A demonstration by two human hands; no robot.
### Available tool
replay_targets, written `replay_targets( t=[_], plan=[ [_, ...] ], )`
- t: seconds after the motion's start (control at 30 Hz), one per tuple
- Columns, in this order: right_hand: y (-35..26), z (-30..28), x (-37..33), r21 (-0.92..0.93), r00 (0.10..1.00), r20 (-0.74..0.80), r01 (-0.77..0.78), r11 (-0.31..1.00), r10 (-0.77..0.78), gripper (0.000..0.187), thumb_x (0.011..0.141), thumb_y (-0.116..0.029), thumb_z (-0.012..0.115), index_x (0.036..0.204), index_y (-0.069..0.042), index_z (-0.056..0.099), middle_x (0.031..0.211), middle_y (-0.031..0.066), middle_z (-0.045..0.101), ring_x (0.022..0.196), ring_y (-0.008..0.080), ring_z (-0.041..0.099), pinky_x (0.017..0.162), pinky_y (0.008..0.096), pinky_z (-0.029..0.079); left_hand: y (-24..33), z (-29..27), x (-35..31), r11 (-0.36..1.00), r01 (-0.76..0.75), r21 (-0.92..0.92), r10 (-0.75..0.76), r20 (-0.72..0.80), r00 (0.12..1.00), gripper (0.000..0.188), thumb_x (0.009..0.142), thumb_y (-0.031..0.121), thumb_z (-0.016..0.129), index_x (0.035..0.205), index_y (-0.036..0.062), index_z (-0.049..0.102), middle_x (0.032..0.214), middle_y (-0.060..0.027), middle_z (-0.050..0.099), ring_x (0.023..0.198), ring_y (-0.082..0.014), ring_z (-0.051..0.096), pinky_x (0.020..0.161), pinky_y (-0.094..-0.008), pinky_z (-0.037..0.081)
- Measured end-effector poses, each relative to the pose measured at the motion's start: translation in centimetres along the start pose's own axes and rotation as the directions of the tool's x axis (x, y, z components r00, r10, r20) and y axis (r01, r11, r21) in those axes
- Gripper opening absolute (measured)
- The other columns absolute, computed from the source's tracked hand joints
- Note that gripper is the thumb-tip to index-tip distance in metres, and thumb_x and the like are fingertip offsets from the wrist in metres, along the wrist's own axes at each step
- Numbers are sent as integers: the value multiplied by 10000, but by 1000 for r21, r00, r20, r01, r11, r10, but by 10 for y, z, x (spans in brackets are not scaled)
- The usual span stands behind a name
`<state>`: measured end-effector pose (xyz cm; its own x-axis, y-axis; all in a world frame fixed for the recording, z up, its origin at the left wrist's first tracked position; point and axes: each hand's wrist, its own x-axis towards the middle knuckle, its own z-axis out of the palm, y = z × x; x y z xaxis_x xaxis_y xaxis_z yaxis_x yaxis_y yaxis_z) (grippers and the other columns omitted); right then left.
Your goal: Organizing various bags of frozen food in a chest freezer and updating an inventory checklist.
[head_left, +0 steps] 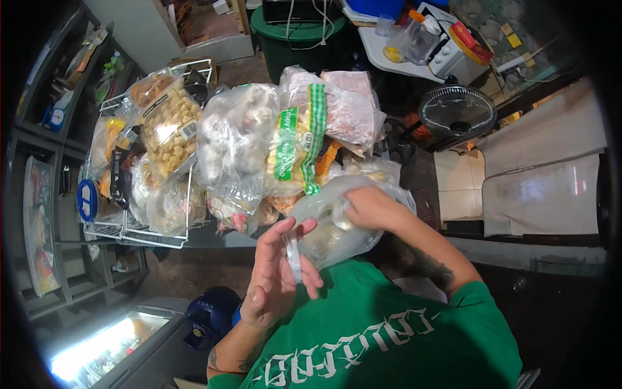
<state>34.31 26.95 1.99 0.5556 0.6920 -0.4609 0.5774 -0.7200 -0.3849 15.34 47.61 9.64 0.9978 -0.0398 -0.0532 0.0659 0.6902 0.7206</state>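
A cloudy, clear plastic bag [363,243] hangs in front of my body, with pale contents that I cannot make out. My left hand [275,275] is at its left side, palm turned up and fingers partly spread. A twisted strip of the bag runs across those fingers and is hooked by them. At the bag's mouth, my right hand [369,206] reaches in with curled fingers. Something whitish is by its fingertips, partly hidden by the plastic. Just beyond the bag lies a packet with green stripes [298,142].
Bagged goods crowd the table: a bag of round tan balls [170,126], a large frosty bag [236,136] and pale pink packs [350,107]. A white wire rack [155,241] stands left. A fan [457,110] is at the right, a lit freezer [107,347] lower left.
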Motion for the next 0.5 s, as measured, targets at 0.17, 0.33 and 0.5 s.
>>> replay_targets(
  t=[0.17, 0.33, 0.5],
  plan=[
    [-10, -52, -73, -12, 894, -228, 393, 920, -385, 517, 823, -284, 726, 1178, 49, 554, 1101, 218, 616, 1067, 420, 581, 915, 486, 471, 10, -18, -5, 996, -84, 36, 86, -60, 994, 969, 857, 536, 667, 1544, 58, 180, 1483, -258, 347, 963, -225, 622, 921, -367, 476],
    [-19, -73, -95, 41, 927, -371, 68, 997, -48, 577, 785, -254, 765, 1230, 28, 528, 1160, 230, 574, 1074, 424, 564, 917, 457, 470, 28, -25, -21, 903, 59, 426, -28, -79, 996, 789, 912, 248, 691, 1520, 25, 241, 1339, -202, 508, 1033, -203, 589, 946, -358, 457],
    [-2, -28, -115, 352, 900, -205, -300, 887, 385, 221, 781, -128, 678, 947, 16, 656, 847, 183, 617, 777, 318, 615, 688, 397, 466, 77, -38, -12, 444, 2, 896, -176, 85, 981, 683, 864, 158, 736, 1452, 23, 418, 1233, -181, 634, 1134, -293, 627, 1006, -387, 456]
  ],
)
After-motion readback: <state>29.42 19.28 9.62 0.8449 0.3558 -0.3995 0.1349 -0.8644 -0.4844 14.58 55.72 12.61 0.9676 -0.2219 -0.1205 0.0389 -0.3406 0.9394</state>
